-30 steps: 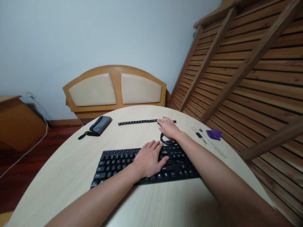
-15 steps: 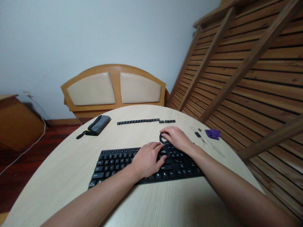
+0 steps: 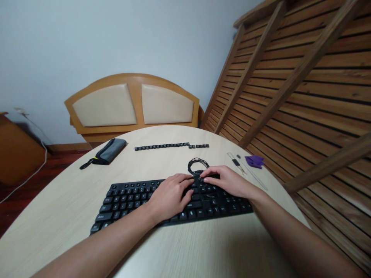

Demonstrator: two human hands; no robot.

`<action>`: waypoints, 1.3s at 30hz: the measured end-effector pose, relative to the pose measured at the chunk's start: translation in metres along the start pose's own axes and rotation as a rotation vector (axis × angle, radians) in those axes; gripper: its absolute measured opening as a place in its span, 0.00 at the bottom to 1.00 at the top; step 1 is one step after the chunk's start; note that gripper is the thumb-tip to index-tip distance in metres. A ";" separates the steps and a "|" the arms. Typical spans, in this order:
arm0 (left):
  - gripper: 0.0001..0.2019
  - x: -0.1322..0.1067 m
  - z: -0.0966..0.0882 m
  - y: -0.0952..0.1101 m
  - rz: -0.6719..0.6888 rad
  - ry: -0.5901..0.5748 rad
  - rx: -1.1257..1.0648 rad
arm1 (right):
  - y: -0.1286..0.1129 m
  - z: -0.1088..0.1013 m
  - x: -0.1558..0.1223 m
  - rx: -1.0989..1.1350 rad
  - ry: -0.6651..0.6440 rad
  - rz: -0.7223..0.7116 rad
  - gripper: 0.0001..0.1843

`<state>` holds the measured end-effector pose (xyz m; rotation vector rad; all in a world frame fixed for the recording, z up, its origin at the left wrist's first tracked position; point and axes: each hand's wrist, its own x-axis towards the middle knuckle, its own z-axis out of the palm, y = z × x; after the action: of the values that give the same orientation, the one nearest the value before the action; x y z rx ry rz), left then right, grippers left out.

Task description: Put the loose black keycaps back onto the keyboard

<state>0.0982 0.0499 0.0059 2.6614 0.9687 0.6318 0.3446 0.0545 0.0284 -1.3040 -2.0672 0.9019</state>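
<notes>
While the keyboard (image 3: 123,199) lies keys up near the person's side of the table, its long axis runs left to right, the right end angled slightly farther away and the back edge facing the headboard (image 3: 138,104). The left hand (image 3: 171,197) lies palm down across its middle, fingers close together and thumb spread apart. The right hand (image 3: 227,180) is bent over the keyboard's back edge, thumb and forefinger slightly apart at the keys; whether they pinch anything cannot be told. Just behind lies a coiled black cable (image 3: 198,159), and farther off a row of black keycaps (image 3: 162,146) runs crosswise, stepping nearer at its right end. The table (image 3: 185,251) is rounded, with pale wood grain; beyond it rise a light wall (image 3: 130,34) and, at right, a slatted wooden panel (image 3: 313,96). Near the right rim are a wire tool (image 3: 236,162), a thin pale rod (image 3: 255,176) and a purple cloth (image 3: 254,161). At left, a grey pouch (image 3: 114,150) lies slantwise, its contents hidden from view.
</notes>
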 end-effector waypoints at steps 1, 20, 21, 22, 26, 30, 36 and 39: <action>0.16 0.000 0.000 0.000 0.001 0.001 0.001 | 0.000 0.000 0.000 0.008 -0.011 -0.006 0.10; 0.16 -0.001 0.001 -0.001 0.007 -0.002 0.005 | -0.008 0.011 -0.007 -0.486 0.023 -0.176 0.10; 0.17 -0.001 0.001 -0.001 0.006 -0.005 0.007 | -0.009 0.011 -0.007 -0.504 0.019 -0.194 0.10; 0.17 -0.001 0.001 -0.001 0.004 -0.009 0.009 | -0.010 0.012 -0.007 -0.521 0.012 -0.211 0.11; 0.17 0.000 0.001 -0.001 -0.003 -0.010 0.007 | -0.013 0.014 -0.007 -0.545 -0.012 -0.229 0.12; 0.17 -0.001 0.001 -0.001 -0.003 -0.020 0.000 | -0.015 0.009 -0.008 -0.503 0.057 -0.151 0.13; 0.19 -0.001 -0.004 0.001 0.016 -0.040 -0.005 | -0.010 -0.001 -0.008 -0.454 0.072 -0.126 0.10; 0.20 -0.002 -0.006 0.002 0.040 -0.060 0.011 | -0.007 -0.002 -0.008 -0.416 0.042 -0.147 0.09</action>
<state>0.0954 0.0475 0.0116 2.6990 0.9073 0.5526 0.3456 0.0453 0.0348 -1.3325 -2.3637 0.3871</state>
